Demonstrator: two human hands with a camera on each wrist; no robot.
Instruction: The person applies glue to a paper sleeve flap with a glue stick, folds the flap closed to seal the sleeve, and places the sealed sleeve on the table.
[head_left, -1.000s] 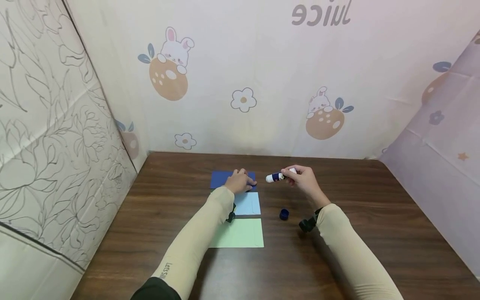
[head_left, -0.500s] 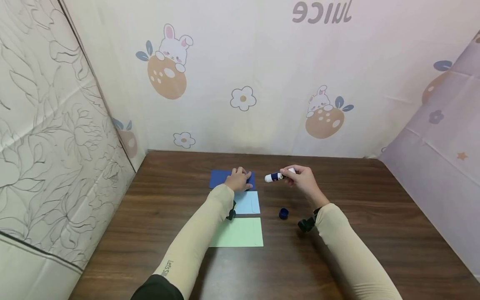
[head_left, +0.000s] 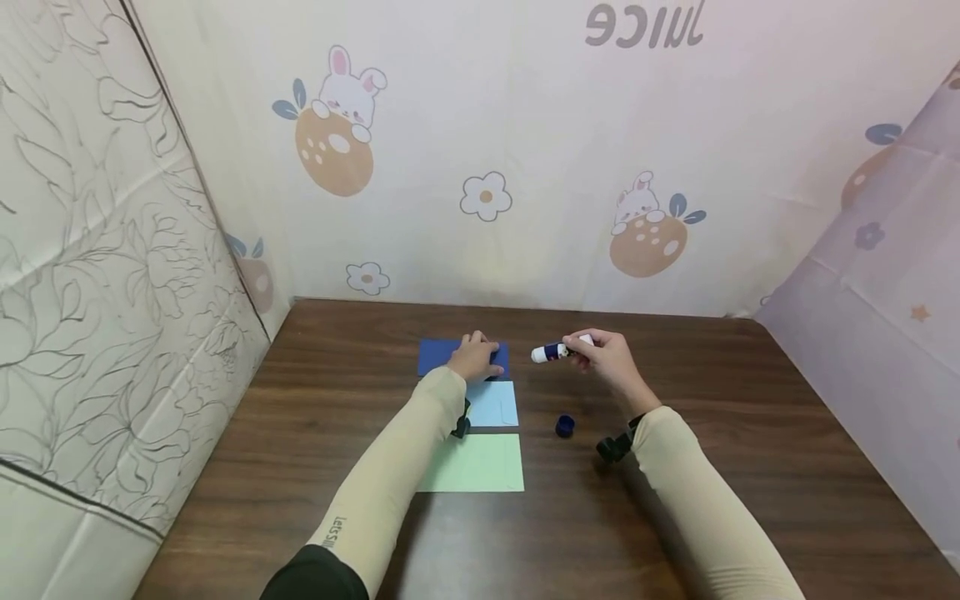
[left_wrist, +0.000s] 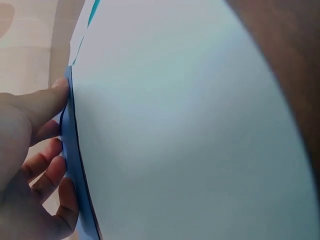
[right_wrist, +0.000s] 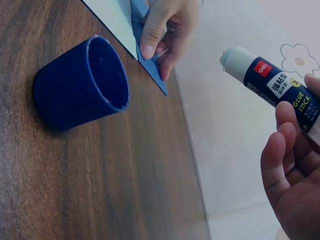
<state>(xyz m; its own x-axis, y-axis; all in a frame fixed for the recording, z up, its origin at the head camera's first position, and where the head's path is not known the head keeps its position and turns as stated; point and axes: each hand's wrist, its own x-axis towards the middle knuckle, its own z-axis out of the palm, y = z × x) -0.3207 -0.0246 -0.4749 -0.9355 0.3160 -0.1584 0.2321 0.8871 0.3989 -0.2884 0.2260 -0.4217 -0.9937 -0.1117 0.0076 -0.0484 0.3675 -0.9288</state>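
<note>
My left hand [head_left: 472, 360] rests on a dark blue envelope [head_left: 435, 355] at the back of the table. In the left wrist view its thumb and bent fingertips touch the blue paper, spread along it. My right hand [head_left: 609, 363] holds an uncapped glue stick [right_wrist: 280, 85] above the table, to the right of the envelope. The pale glue tip points left, toward the left hand. A dark blue cap [head_left: 565, 426] lies on its side below the right hand and looks large in the right wrist view.
A light blue envelope [head_left: 495, 405] lies just in front of the dark blue one, and a light green envelope [head_left: 480, 467] nearer still. All are on the brown wooden table [head_left: 337, 400]. A printed cloth wall [head_left: 420, 250] rises behind the back edge.
The left hand's index finger has drawn back from the envelope's right end, and its thumb has come down near there. The right hand and glue stick have hardly moved.
</note>
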